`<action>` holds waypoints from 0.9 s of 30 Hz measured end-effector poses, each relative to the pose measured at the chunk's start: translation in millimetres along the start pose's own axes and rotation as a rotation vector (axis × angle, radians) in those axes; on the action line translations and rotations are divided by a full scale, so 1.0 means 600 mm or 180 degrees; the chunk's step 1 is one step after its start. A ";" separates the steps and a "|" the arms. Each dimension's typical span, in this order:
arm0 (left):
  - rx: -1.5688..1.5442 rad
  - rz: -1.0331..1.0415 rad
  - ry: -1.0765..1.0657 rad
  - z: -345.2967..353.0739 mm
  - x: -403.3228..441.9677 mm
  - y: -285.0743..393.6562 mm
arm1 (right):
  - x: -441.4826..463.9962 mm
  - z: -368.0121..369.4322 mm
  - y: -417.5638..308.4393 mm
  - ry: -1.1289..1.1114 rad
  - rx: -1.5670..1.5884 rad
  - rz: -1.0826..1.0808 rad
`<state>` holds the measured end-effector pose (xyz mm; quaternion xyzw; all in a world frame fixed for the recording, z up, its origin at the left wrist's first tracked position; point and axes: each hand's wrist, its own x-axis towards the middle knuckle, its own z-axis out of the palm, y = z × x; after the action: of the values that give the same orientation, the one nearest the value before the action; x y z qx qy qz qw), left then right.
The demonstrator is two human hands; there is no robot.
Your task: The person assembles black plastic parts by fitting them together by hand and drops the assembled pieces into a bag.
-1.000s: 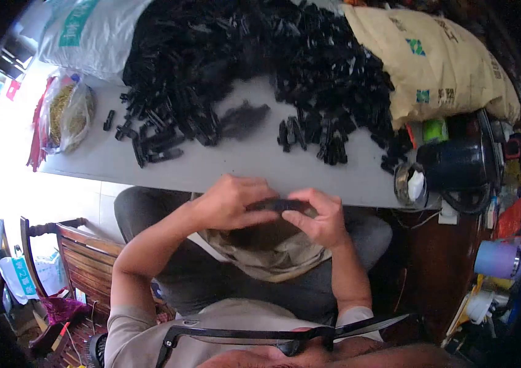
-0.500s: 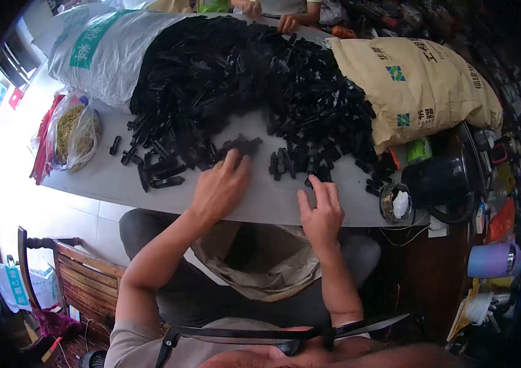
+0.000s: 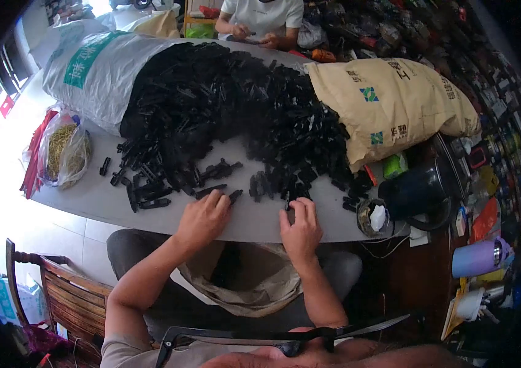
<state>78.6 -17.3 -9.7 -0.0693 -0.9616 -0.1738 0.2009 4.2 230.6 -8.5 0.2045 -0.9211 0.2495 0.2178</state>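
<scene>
A big heap of small black plastic parts (image 3: pixel 211 92) covers the middle of the table (image 3: pixel 110 208). My left hand (image 3: pixel 202 216) is at the heap's near side, its bent fingers closed over a couple of black parts lying on the tabletop. To the right, my right hand (image 3: pixel 302 227) pinches the near end of a black plastic part (image 3: pixel 288 201) between thumb and fingers; the fingertips partly hide it. Between the two hands lies a small cluster of black parts (image 3: pixel 262 186). Below the table edge an open paper sack (image 3: pixel 272 294) rests on my lap, its inside dark.
A white woven sack (image 3: pixel 95 80) lies at the left, a tan printed sack (image 3: pixel 389 110) at the right. Nearby are a plastic bag of golden strips (image 3: pixel 67 150), a jar (image 3: pixel 372 218) and a dark mug (image 3: pixel 413 190). A co-worker (image 3: pixel 260 24) sits opposite.
The camera view has tilted up, showing more of the co-worker. My left hand has drawn back toward me, bringing parts from the heap. The right hand stays close to the same parts.
</scene>
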 end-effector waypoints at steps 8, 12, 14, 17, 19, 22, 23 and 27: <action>-0.0949 -0.0641 -0.0107 -0.017 -0.003 0.005 | -0.005 -0.003 0.035 -0.0305 -0.0182 0.0093; -0.1736 -0.0441 0.0041 -0.018 -0.008 0.004 | 0.004 -0.006 0.018 -0.0327 -0.0082 0.0275; -0.2153 -0.0260 0.0102 -0.006 -0.009 -0.001 | 0.009 -0.005 0.013 -0.0325 -0.0115 0.0275; -0.4753 -0.2075 -0.1042 -0.015 -0.014 0.016 | 0.010 0.006 0.025 -0.0057 -0.0239 0.0102; -0.5081 -0.2128 -0.1110 -0.021 -0.005 0.020 | 0.012 0.008 0.031 0.0092 -0.0096 0.0190; -0.5266 -0.2276 -0.1044 -0.028 -0.005 0.030 | 0.010 0.000 0.025 0.0340 0.0259 0.0029; -0.5283 -0.2310 -0.1007 -0.028 -0.008 0.033 | 0.006 -0.007 0.022 0.0332 0.0453 0.0002; -0.5015 -0.1628 -0.0856 0.001 -0.029 0.034 | -0.010 -0.044 -0.016 -0.0291 0.1451 -0.0577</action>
<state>98.1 0.6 -11.4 0.0107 -0.5607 -0.8251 -0.0682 21.6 239.2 12.8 0.3411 -0.8279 0.4207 0.1457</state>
